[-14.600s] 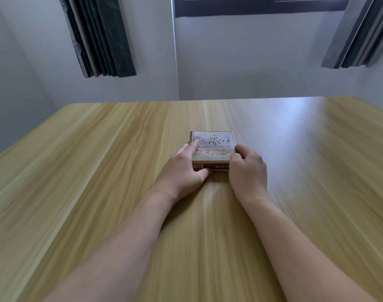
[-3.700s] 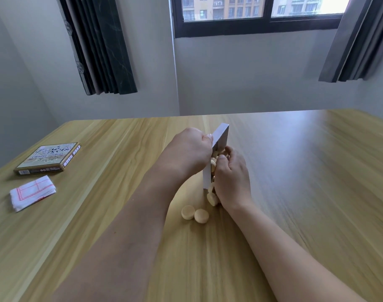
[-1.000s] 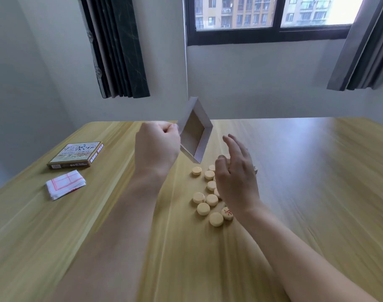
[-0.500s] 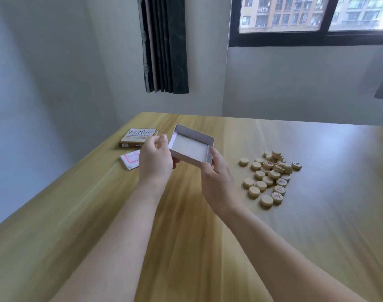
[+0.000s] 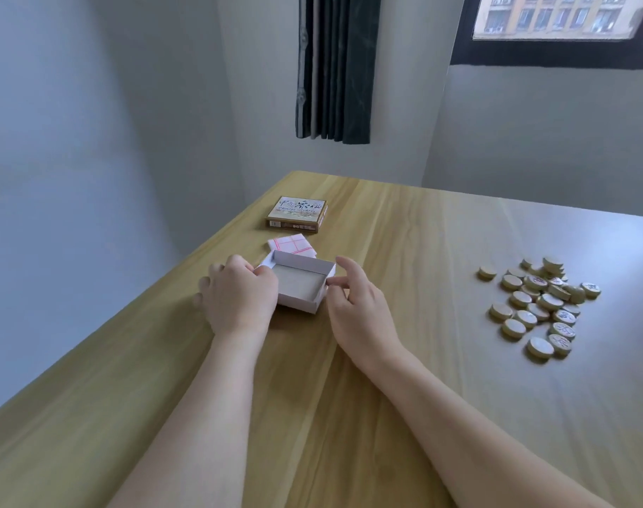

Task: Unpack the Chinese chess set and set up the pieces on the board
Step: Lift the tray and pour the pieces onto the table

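Observation:
An empty white box tray (image 5: 298, 286) sits on the wooden table (image 5: 404, 229) near its left edge. My left hand (image 5: 239, 298) grips the tray's left wall. To the tray's right, my right hand (image 5: 356, 306) has its fingers apart, only the thumb touching the tray's right corner. Right behind the tray lies the folded paper board (image 5: 292, 244), white with red lines. The printed box lid (image 5: 298, 212) lies further back. A loose pile of several round wooden chess pieces (image 5: 539, 306) rests at the right, some showing red or dark characters.
The table's left edge (image 5: 166, 287) runs close beside my left hand, with a grey wall beyond it. A dark curtain (image 5: 334, 67) and a window (image 5: 561, 16) are at the back.
The tray has come down from the air onto the table near the folded board. My right hand has loosened from it. The view has turned left, so the pieces sit further right.

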